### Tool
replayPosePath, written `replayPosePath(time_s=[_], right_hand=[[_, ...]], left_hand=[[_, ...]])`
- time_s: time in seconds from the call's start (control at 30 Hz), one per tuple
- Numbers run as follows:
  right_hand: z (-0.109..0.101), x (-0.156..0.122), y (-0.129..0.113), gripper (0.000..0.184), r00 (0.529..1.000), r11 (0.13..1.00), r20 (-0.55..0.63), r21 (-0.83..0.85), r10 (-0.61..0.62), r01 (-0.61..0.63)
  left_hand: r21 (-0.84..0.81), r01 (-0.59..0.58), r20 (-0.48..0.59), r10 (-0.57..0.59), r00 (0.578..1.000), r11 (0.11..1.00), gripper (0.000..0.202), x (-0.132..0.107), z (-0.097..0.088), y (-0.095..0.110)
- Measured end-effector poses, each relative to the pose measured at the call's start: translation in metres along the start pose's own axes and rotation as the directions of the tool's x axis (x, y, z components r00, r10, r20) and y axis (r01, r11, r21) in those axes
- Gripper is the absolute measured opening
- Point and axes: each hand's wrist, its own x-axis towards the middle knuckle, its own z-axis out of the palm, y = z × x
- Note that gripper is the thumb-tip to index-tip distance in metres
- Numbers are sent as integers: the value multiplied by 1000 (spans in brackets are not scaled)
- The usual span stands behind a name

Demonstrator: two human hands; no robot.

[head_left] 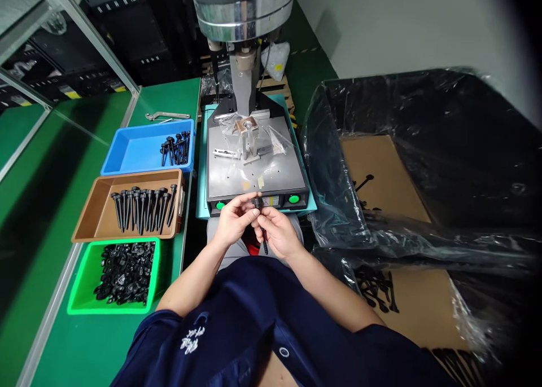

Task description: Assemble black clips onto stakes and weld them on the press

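The 2 hands meet just in front of the press [254, 167]. The left hand [234, 220] has its grip pinched on the head of the pin [265, 247], and the right hand [278, 233] is clamped round its shaft. The pin looks light, stiff and smooth, probably best held mid-shaft.

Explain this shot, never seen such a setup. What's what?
One picture, from a camera on the worker's head, looking down at their own hands. The left hand and right hand together hold a black pin in front of a bench press with green buttons. On the green table to the left: a blue tray with a few pins, a brown tray with a row of them, a green tray of small black pieces. A wrench lies behind. Right: plastic-lined boxes.
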Motion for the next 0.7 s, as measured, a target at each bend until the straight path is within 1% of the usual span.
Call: replayPosePath(time_s=[0.1, 0.2, 0.33, 0.43, 0.6, 0.7], right_hand=[[-4, 3, 3, 30, 997, 992, -29, -98, -76, 73], [-4, 4, 3, 30, 984, 957, -78, -254, -163, 138], [-1, 4, -1, 34, 964, 889, -116, -426, -240, 170], [-1, 3, 0, 33, 950, 831, -124, -525, -288, 184], [-4, 6, 7, 27, 910, 725, -106, -643, -401, 244], [-5, 8, 9, 24, 880, 657, -88, -700, -467, 279]], left_hand=[[-2, -19, -4, 19, 1000, 1000, 52, 1, 2, 0], [1, -41, -11, 41, 999, 999, 52, 2, 3, 1], [21, -64, 8, 63, 998, 998, 50, 2, 4, 1], [14, -74, 38, 74, 997, 997, 50, 3, 5, 2], [-12, -108, 80, 108, 991, 994, 48, 4, 4, 4], [26, -142, 94, 139, 986, 990, 49, 3, 3, 2]])
